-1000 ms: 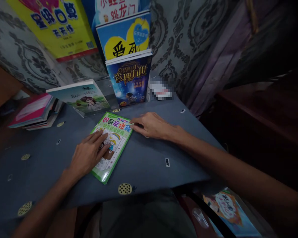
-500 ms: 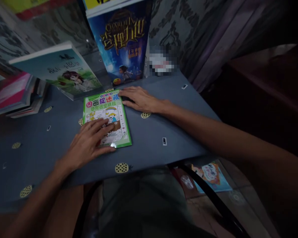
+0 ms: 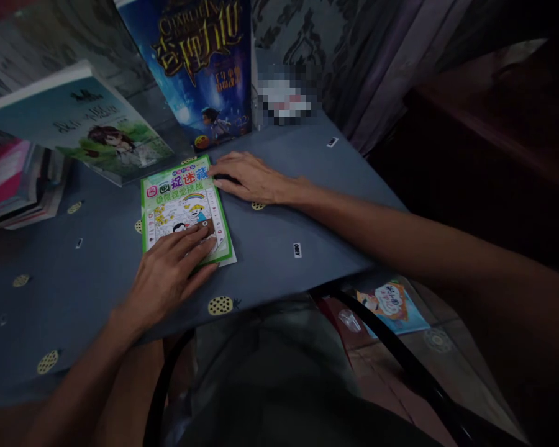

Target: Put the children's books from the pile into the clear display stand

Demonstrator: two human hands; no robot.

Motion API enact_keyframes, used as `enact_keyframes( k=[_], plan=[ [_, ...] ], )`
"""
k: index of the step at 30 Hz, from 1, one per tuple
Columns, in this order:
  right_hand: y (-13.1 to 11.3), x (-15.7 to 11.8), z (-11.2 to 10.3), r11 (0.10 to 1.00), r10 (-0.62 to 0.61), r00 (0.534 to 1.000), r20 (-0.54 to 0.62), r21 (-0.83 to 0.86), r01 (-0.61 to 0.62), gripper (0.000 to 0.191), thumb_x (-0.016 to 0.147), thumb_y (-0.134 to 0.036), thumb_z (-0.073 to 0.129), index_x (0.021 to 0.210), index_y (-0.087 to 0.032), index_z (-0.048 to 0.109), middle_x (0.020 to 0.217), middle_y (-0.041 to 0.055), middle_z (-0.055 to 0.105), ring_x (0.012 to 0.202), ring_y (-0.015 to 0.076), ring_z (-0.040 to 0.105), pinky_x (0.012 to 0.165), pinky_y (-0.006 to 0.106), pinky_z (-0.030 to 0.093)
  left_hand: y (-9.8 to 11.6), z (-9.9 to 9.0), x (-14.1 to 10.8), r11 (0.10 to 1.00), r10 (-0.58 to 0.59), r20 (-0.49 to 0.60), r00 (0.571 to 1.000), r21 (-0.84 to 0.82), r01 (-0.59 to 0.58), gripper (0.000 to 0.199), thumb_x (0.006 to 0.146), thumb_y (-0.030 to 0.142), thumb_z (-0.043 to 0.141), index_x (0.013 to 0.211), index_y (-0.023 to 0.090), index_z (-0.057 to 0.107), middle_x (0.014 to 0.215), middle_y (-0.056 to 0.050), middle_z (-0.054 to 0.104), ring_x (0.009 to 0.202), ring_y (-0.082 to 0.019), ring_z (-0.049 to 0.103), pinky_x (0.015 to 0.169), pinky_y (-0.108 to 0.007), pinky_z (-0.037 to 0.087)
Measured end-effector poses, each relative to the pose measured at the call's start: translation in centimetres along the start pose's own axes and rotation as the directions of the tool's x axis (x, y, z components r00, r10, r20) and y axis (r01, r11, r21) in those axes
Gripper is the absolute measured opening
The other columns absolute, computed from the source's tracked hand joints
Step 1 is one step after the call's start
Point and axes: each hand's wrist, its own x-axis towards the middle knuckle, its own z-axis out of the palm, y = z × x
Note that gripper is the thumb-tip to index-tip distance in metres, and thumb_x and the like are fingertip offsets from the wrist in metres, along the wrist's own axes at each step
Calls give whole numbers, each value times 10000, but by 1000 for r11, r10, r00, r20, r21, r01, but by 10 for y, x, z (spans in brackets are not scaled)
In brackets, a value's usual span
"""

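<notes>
A green-bordered book (image 3: 168,208) with colourful characters and a cartoon drawing lies on the grey-blue patterned tablecloth (image 3: 265,273). My left hand (image 3: 172,273) rests palm down over its lower part, fingers spread across the cover. At the book's upper right corner, my right hand (image 3: 249,177) touches the edge with its fingertips, thumb and fingers apart. The book's lower right corner is slightly lifted, with a pale page showing under the cover.
Behind stand a blue book (image 3: 205,81) with gold lettering and a leaning teal book (image 3: 107,124). Stacked books (image 3: 13,180) lie at the left. A blurred-out item (image 3: 286,102) sits at the back. Another book (image 3: 394,307) is below the table edge.
The view has shifted, so the books appear further left and higher. My left hand has slid toward the book's lower right, uncovering more of the drawing, and the cover's lower corner has separated from the pages.
</notes>
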Motion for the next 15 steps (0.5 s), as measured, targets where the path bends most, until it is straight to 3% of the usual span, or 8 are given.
enact_keyframes(
  k=[3,11,15],
  plan=[
    [-17,-1,-4,997,50,998,-48,65,-47,426,1085,-386,343,1301,-137,613,1239,118,673,1157,233,568,1029,414,402,0,-2,0,1000,14,-12,1000,2,-14,354,1027,340,491,1319,213,645,1421,-97,643,1304,-276,609,1051,-479,531],
    [-67,-18,-5,957,100,995,-30,275,-88,370,1063,-315,405,1251,-118,655,1070,82,735,954,180,641,892,327,452,4,4,-1,998,29,-52,998,65,-26,340,1012,327,523,1286,180,661,1372,-114,675,1285,-283,619,1053,-467,527],
    [-95,-41,-2,966,90,995,-49,249,-75,328,1034,-243,450,1267,-138,656,1039,77,747,926,173,656,896,332,475,4,10,-6,996,42,-88,995,80,-35,368,1002,321,539,1334,188,626,1408,-114,649,1324,-282,588,1077,-464,514]
  ],
)
